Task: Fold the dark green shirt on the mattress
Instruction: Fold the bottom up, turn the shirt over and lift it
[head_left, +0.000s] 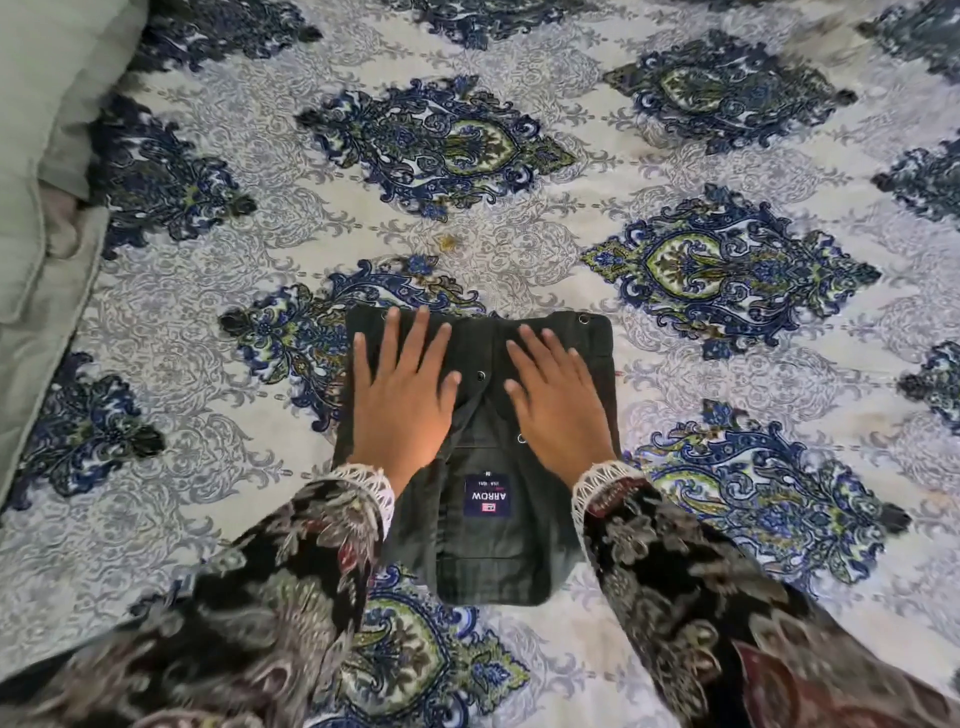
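The dark green shirt (483, 551) lies folded into a compact rectangle on the mattress (571, 218), collar end toward me, its navy "ARROW" label facing up. My left hand (402, 395) presses flat on the shirt's left half, fingers spread. On the right half my right hand (556, 400) lies flat too, palm down. Neither hand grips the cloth. Snap buttons show between and beside my hands.
The mattress is covered by a white and grey sheet with blue and green paisley medallions. A pale green pillow or quilt (47, 156) is bunched along the left edge. My dark floral sleeves with white lace cuffs reach in from below.
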